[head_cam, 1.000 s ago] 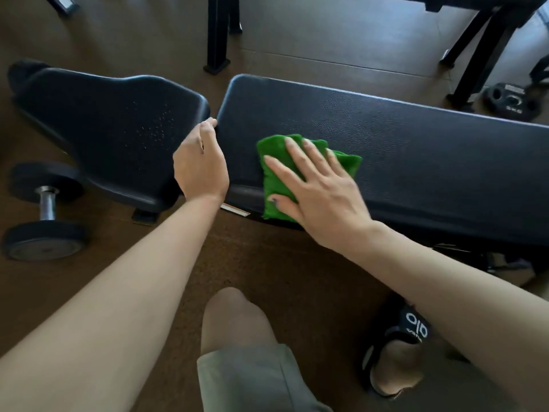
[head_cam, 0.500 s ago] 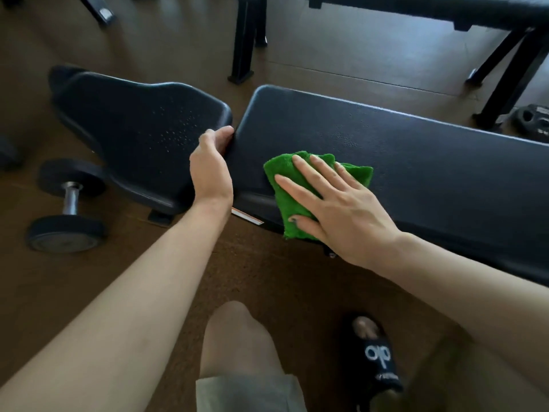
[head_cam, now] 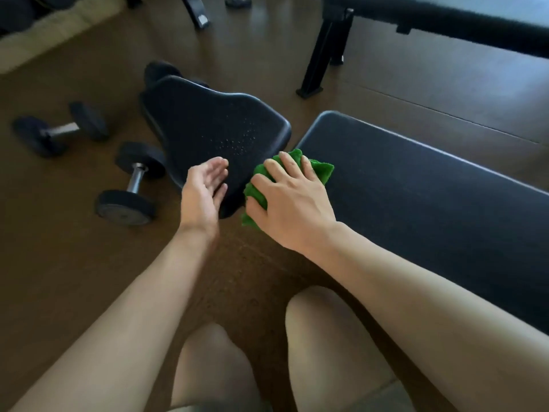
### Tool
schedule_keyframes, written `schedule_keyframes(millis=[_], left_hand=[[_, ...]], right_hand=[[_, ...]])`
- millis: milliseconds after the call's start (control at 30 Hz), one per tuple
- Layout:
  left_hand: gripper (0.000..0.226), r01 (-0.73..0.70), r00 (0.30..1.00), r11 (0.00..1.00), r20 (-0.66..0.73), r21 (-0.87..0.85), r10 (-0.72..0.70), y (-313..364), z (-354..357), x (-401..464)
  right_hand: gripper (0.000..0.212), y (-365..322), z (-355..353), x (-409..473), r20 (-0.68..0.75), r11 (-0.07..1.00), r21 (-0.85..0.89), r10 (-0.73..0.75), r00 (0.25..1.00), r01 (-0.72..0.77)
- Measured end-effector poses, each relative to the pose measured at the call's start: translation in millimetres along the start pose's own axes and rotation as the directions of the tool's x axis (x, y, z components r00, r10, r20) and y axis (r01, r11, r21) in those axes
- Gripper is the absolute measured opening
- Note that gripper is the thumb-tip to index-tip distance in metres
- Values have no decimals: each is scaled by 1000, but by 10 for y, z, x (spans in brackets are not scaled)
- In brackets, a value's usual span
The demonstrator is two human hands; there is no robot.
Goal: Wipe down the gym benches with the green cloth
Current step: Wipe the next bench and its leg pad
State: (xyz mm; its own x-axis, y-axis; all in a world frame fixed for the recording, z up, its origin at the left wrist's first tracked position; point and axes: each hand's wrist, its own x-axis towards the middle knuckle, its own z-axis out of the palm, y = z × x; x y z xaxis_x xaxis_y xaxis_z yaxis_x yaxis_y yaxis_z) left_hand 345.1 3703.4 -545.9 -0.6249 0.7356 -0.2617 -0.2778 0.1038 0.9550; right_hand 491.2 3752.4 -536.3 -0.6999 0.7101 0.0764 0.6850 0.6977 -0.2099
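Observation:
The green cloth lies bunched over the near left end of the long black bench pad. My right hand covers it, with bent fingers on top and the thumb tucked round its lower edge. Left of the cloth, across a narrow gap, is the black seat pad, which has small specks on its surface. My left hand hovers at the seat pad's near edge with the palm turned toward the cloth. Its fingers are relaxed and hold nothing.
Two black dumbbells lie on the brown floor left of the seat pad. A second bench crosses the top right, with its black leg behind the gap. My bare knees fill the bottom of the view.
My right hand slid the cloth left to the end of the long pad and bunched it. My left hand let go of the pad's end and opened. The view swung left.

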Motion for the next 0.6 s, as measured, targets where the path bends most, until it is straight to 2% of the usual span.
schedule_keyframes(millis=[100,167,333,400,467,500,533,567,600], left_hand=[[35,-29,998,989,-58,143,38,138,-251,6],[33,-20,995,970,-95,244,44,216,-378,17],[51,50,981,850,-188,525,58,391,-552,109],[59,86,975,830,-220,551,44,450,-619,206],[62,117,969,837,-247,534,22,501,-656,329],[60,131,967,850,-254,511,3,498,-682,419],[58,138,968,860,-252,491,-11,490,-697,508],[58,143,968,865,-249,480,-21,466,-713,609],[58,133,971,868,-239,478,-17,441,-723,725]], right_hand=[[45,-31,-6,181,40,1000,-10,-12,999,12],[41,-22,9,263,5,1000,15,-12,1000,12],[36,-19,-44,561,-55,962,249,126,990,-109],[36,-25,-137,756,-38,854,479,252,967,-203],[34,-56,-198,999,28,597,751,398,917,-282],[32,-94,-204,1126,46,458,845,451,892,-276],[31,-144,-168,1246,22,398,884,487,873,-244],[32,-203,-98,1359,-34,428,879,492,870,-208],[36,-258,20,1479,-83,510,840,454,887,-183]])
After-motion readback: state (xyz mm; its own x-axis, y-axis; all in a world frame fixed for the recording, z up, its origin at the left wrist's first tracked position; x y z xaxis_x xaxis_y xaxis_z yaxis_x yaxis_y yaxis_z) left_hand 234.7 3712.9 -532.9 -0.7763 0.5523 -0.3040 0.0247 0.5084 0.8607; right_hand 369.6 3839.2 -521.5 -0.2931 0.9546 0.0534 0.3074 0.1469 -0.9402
